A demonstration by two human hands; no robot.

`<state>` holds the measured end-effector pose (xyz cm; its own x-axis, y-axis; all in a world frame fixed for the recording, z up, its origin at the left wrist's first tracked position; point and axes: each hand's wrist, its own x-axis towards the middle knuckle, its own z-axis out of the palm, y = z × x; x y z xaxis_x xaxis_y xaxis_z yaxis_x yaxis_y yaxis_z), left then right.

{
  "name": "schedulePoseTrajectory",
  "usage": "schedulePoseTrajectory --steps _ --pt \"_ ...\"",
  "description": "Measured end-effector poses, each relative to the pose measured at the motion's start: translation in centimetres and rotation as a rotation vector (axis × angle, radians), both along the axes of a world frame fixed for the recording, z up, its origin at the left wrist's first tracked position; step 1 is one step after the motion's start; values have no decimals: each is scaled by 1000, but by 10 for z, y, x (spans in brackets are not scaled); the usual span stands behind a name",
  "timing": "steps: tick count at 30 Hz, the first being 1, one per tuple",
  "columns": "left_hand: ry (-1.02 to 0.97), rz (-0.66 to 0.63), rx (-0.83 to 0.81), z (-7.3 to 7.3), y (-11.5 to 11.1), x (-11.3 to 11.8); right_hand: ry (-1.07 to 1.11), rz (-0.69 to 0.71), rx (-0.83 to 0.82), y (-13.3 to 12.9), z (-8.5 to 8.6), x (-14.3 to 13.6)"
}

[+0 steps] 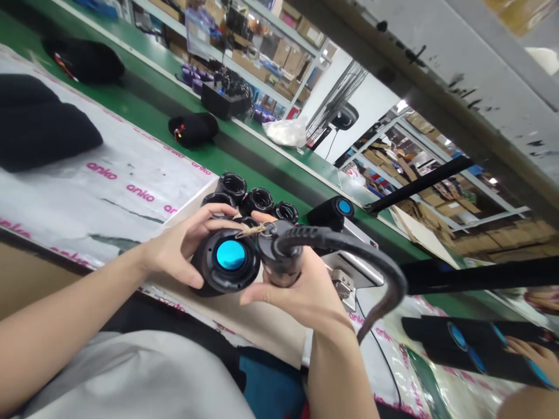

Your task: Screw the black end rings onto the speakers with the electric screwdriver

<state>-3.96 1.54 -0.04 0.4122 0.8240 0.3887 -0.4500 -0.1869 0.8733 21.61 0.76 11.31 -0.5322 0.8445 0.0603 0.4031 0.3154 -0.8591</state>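
Note:
A black cylindrical speaker point(205, 262) with a shiny blue disc in its end faces me at the middle of the view. My left hand point(183, 244) curves round its left side, thumb low and fingers over the top. In my right hand point(301, 291) is a dark corded electric screwdriver point(282, 265), its thick cable bending away to the right. The right thumb reaches towards the speaker's lower right edge; the screwdriver's tip is hidden. Just behind the speaker, several black ring-shaped parts point(259, 201) stand grouped together.
Another black speaker point(329, 212) lies beyond the screwdriver, near a metal fixture point(345, 282). Black wired bodies point(194, 128) rest on the green conveyor point(144, 110). Black fabric-like pieces point(43, 125) lie left. At right, a co-worker's hand point(530, 355) touches black speakers point(437, 337). A frame point(406, 75) crosses overhead.

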Motion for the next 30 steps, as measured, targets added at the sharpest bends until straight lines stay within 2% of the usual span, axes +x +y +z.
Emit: schedulePoseTrajectory --steps 3,6,8,10,12,14,16,19,23,25,27,30 --pt "-22 -111 -41 5 5 -2 8 45 -82 7 -6 -1" --pt "66 -92 -27 11 -3 -11 38 23 -156 5 -12 -3" --pt "170 58 13 11 -20 -12 93 18 -215 0 -15 -5" --pt "257 327 18 6 -42 -4 163 31 -274 -4 -17 -8" --pt "294 576 -69 -1 -64 12 212 42 -307 -7 -20 -11" --pt "321 706 -154 -6 -79 31 216 42 -297 -8 -22 -12" --pt "358 768 -179 -8 -84 45 182 57 -257 -8 -23 -13" --pt "421 776 -136 -2 -77 47 238 59 -206 -6 -22 -11" --pt "547 654 -26 12 -62 27 653 -92 -74 -6 -14 -2" --pt "609 622 47 16 -54 17 771 -176 -14 -6 -11 4" --pt "641 594 103 15 -46 10 786 -216 21 -6 -9 8" --pt "664 513 192 10 -33 3 749 -200 32 -9 -8 6"
